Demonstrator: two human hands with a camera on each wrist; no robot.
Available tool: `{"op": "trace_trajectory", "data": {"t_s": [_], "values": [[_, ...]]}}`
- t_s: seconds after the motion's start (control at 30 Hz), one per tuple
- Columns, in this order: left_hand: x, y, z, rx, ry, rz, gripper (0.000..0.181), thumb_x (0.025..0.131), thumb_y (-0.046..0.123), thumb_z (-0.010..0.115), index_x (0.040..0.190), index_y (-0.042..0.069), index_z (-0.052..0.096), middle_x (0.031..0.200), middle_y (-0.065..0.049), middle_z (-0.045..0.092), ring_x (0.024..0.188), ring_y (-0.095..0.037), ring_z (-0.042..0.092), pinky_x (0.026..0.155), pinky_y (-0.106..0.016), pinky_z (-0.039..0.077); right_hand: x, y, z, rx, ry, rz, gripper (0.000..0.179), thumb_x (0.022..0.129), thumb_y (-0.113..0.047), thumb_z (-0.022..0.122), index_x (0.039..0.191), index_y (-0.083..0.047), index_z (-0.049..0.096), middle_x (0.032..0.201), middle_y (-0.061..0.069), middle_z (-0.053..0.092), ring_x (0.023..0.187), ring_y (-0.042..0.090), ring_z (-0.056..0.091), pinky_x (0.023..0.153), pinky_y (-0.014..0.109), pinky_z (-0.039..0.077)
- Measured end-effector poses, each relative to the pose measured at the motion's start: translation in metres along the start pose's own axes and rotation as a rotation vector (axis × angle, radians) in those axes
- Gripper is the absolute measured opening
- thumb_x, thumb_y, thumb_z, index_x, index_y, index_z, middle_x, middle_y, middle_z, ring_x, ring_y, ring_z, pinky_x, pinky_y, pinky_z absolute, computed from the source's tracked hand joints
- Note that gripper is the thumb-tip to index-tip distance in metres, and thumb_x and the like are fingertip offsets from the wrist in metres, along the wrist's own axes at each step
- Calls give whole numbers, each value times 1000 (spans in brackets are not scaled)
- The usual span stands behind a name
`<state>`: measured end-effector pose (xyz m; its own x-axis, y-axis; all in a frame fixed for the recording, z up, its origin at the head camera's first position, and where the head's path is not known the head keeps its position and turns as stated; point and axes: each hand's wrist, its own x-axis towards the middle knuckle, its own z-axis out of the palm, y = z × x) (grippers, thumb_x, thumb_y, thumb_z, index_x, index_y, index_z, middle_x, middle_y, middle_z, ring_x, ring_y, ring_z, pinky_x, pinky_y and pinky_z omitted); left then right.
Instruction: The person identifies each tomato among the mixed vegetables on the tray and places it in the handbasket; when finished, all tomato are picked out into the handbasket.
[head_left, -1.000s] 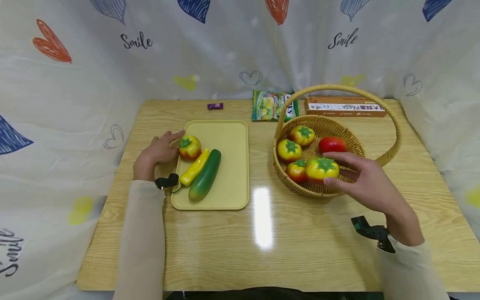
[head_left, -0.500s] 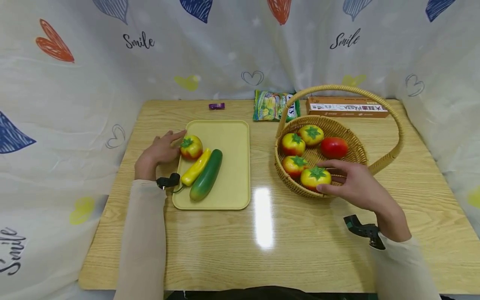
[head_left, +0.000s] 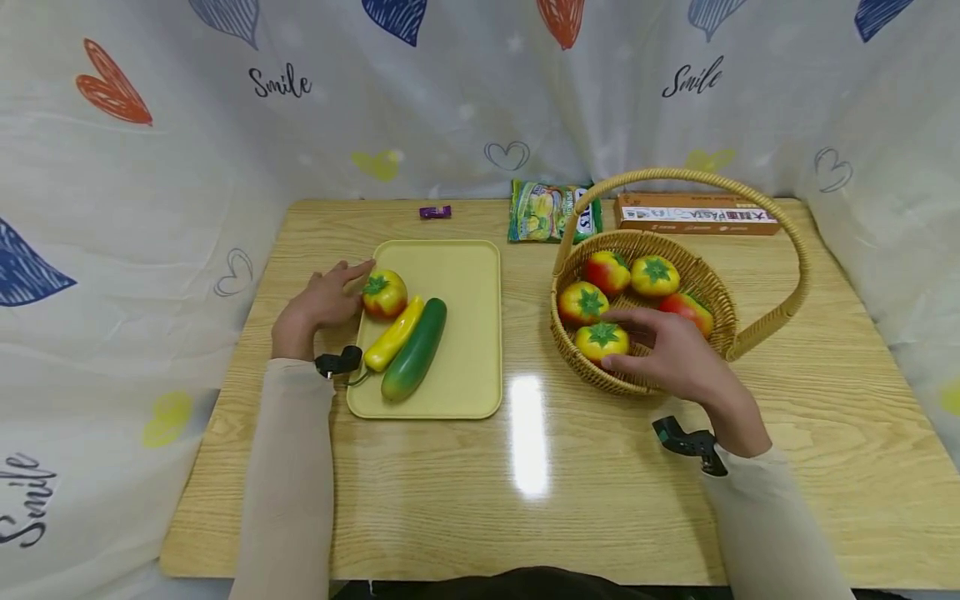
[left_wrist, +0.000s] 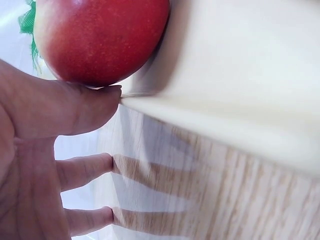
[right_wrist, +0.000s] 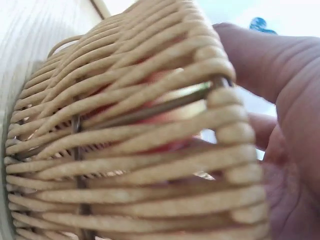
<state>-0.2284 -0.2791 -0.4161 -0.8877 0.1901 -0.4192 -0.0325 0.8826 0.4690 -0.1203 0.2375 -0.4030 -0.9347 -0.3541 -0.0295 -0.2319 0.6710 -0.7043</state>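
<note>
My right hand (head_left: 667, 354) reaches into the wicker basket (head_left: 716, 287) and holds a yellow-red tomato (head_left: 602, 342) by its right side, with thumb and fingers around it. Beside it lie other tomatoes and a red fruit (head_left: 686, 312). In the right wrist view, the basket's woven wall (right_wrist: 150, 125) hides most of the grip. My left hand (head_left: 326, 298) rests at the left edge of the yellow tray (head_left: 468, 333), fingers extended. In the left wrist view, its thumb (left_wrist: 65, 107) lies against another tomato (left_wrist: 105, 37) at the tray's rim.
A yellow pepper (head_left: 393, 335) and a green cucumber (head_left: 414, 350) lie on the tray. Behind stand a small purple packet (head_left: 435, 212), a green snack bag (head_left: 543, 212) and an orange-brown pasta box (head_left: 697, 214). The tall basket handle (head_left: 795, 275) arches over the basket.
My right hand has moved left and lowered with its tomato into the basket's front left. The other fruit in the basket has shifted and rolled. My left hand stays at the tray.
</note>
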Motion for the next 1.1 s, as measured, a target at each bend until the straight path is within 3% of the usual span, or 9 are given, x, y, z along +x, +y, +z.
{"op": "trace_trajectory", "data": {"t_s": [0.1,0.27,0.37,0.47,0.57,0.77,1.1], "values": [[-1,-1,0,1,5,3,74,107,16,46,176,24,23,180,-33,1,156,-74,-9,120,-91,8,1,0,-1,-52,22,4,58,92,-29,91,144,-13,72,143,17,73,131,42,70,107,61,56],[0,1,0,3,8,5,74,106,18,46,176,24,24,181,-33,1,157,-74,-8,120,-91,10,-4,-3,-7,-13,62,22,61,95,-29,88,149,-10,68,150,20,68,134,48,67,108,64,56],[0,1,0,-1,10,3,74,106,17,47,176,24,24,180,-33,2,157,-74,-8,121,-90,9,-4,-10,-8,42,80,10,60,97,-28,86,150,-9,66,152,17,67,137,45,67,110,54,56],[0,1,0,-7,8,-4,75,106,16,47,176,24,24,181,-33,2,157,-74,-9,121,-90,8,1,-20,-4,116,90,-29,59,97,-24,87,150,-9,67,152,13,68,139,41,66,113,35,56],[0,1,0,-13,2,-7,75,106,16,48,176,24,24,181,-33,1,157,-73,-10,121,-90,7,12,-32,5,192,89,-88,58,96,-19,87,149,-9,68,151,12,69,141,37,66,116,31,54],[1,-1,0,-13,4,-5,75,106,15,47,176,23,24,180,-33,1,157,-73,-10,121,-90,6,41,-63,28,292,43,-192,61,96,-19,87,152,-12,66,154,9,67,144,33,63,122,52,49],[-4,4,-1,-22,4,-3,74,106,15,46,176,21,25,180,-33,0,157,-73,-11,122,-89,5,95,-111,72,403,-1,-305,60,94,-21,89,149,-11,68,151,4,70,141,26,66,122,37,50]]}}
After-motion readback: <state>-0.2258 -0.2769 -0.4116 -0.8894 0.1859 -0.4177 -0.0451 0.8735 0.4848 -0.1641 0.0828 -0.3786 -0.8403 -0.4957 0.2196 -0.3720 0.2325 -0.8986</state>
